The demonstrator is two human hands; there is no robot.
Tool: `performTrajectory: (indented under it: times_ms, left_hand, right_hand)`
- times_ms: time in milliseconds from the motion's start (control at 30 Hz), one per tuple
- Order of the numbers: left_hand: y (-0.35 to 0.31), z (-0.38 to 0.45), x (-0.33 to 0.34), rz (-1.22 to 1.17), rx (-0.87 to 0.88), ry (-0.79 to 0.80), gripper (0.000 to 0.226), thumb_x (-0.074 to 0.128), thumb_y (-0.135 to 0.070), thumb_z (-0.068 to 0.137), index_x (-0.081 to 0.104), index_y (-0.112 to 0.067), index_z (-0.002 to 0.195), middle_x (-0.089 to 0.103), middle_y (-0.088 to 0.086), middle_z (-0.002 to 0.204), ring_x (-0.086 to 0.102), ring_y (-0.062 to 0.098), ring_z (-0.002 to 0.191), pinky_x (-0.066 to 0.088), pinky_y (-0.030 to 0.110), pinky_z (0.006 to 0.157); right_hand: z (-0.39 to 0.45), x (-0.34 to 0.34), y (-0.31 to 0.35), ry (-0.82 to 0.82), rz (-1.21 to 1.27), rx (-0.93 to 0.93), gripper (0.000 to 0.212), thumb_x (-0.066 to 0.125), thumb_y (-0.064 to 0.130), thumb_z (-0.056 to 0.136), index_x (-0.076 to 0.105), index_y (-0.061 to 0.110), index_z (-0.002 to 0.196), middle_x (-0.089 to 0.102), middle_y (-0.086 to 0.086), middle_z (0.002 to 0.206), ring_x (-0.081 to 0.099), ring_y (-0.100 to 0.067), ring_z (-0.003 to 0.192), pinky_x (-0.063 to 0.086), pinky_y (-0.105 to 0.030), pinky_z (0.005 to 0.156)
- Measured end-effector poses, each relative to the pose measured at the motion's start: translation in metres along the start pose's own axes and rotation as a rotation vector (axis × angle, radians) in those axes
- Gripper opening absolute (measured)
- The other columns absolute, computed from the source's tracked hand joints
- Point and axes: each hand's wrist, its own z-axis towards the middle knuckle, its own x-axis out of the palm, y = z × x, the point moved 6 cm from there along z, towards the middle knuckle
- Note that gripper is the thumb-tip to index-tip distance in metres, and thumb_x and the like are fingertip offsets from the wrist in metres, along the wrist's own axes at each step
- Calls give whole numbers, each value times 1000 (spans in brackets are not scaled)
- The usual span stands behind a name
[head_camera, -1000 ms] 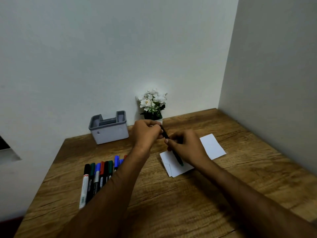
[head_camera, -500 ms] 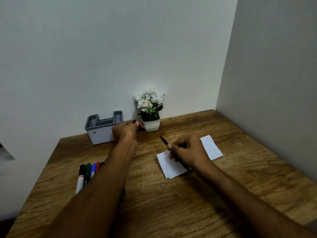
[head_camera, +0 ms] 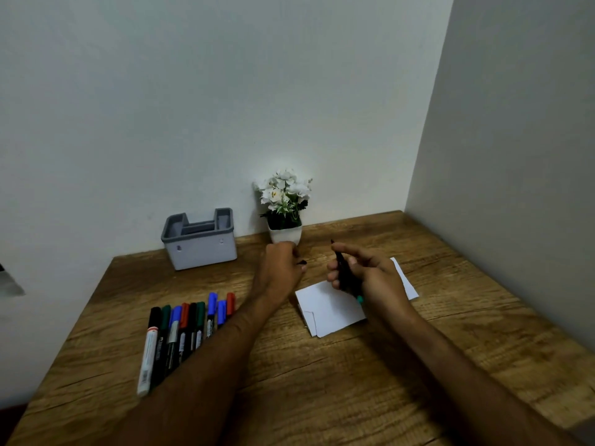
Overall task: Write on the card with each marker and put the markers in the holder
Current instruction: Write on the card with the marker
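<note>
— Black marker, uncapped, gripped in the right hand, tip up and away from the body, teal end down by the palm.
— And the left hand?
— Curled near the plant pot, pinching something small and dark at the fingertips; probably the cap, though too small to say for certain.
— Step in hand?
— By the look of it, just past uncapping, just short of writing. Tip not yet on the card.
— Where's the card?
— Flat on the wooden bench, right under the right hand, with other white sheets beneath and beside it.
— Next move?
— Likely turning the marker tip-down into a writing grip, lowering onto the card, perhaps steadying the paper. Then recapping and over to the grey holder at the back wall, with no markers showing in it.
— Rest of the markers?
— Lying in a row on the left of the bench, capped, partly hidden by the left forearm.
</note>
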Motion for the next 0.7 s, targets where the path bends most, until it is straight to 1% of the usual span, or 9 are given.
performTrajectory:
  times_ms: [100, 167, 267, 333, 400, 467, 533, 600, 700]
  left_hand:
    - [-3, -5, -5, 21, 11, -25, 32, 79, -26, 81, 71, -12, 109, 71, 3, 102, 65, 17, 93, 57, 35, 81]
    - [-6, -12, -13, 56, -4, -71, 30, 72, -15, 86, 70, -12, 115, 71, 3, 109, 65, 16, 99, 56, 30, 83]
    - [-13, -32, -30, 16, -30, -152, 32, 62, -5, 88, 68, -11, 119, 71, 3, 107, 65, 13, 94, 56, 26, 79]
    - [-19, -50, -32, 13, -8, -131, 27, 57, -11, 92, 68, -14, 116, 70, 1, 100, 63, 9, 84, 58, 29, 74]
    - [-24, -70, -29, 70, 54, -78, 26, 50, -21, 96, 67, -17, 116, 69, 0, 100, 62, 10, 84, 56, 30, 75]
    - [-29, -85, -22, 147, 139, -1, 35, 43, -27, 100, 59, -17, 130, 65, 1, 121, 60, 14, 106, 51, 29, 91]
    - [-30, -95, -14, 214, 188, 90, 43, 37, -28, 103, 48, -15, 142, 51, 3, 145, 46, 16, 133, 37, 29, 110]
    - [-27, -101, -11, 253, 192, 149, 46, 34, -28, 104, 42, -14, 147, 43, 3, 152, 36, 15, 141, 26, 28, 116]
    - [-19, -107, -6, 266, 148, 214, 49, 33, -32, 105, 36, -15, 151, 36, 3, 157, 27, 15, 147, 20, 30, 119]
  right_hand:
    - [-1, -1, 1, 12, 27, -33, 32, 48, -11, 103, 68, 4, 121, 76, -17, 94, 74, -23, 82, 61, -33, 77]
    - [-4, -5, 2, -18, -64, -86, 28, 60, -9, 98, 68, 5, 120, 77, -17, 98, 76, -24, 84, 62, -36, 80]
    - [-12, -11, 3, -132, -384, -243, 17, 70, 6, 96, 72, 16, 110, 79, -5, 94, 76, -20, 88, 61, -34, 85]
    - [-17, -10, 3, -165, -586, -330, 8, 69, 17, 98, 71, 22, 103, 77, 3, 96, 73, -14, 97, 58, -32, 92]
    - [-21, -4, 1, -136, -748, -382, 6, 64, 21, 102, 69, 22, 105, 76, 6, 100, 71, -10, 102, 57, -31, 93]
    - [-23, 1, -2, -87, -898, -435, 8, 61, 20, 103, 68, 23, 107, 74, 7, 100, 69, -9, 99, 57, -30, 89]
    - [-25, 7, -6, -11, -1044, -469, 12, 64, 16, 100, 66, 26, 106, 73, 10, 97, 66, -6, 94, 55, -29, 82]
    - [-27, 10, -12, 71, -1170, -430, 21, 70, 12, 95, 67, 26, 110, 73, 9, 104, 65, -7, 98, 56, -28, 87]
    - [-29, 9, -14, 137, -1239, -422, 28, 73, 9, 93, 68, 23, 117, 74, 6, 115, 65, -8, 107, 56, -27, 95]
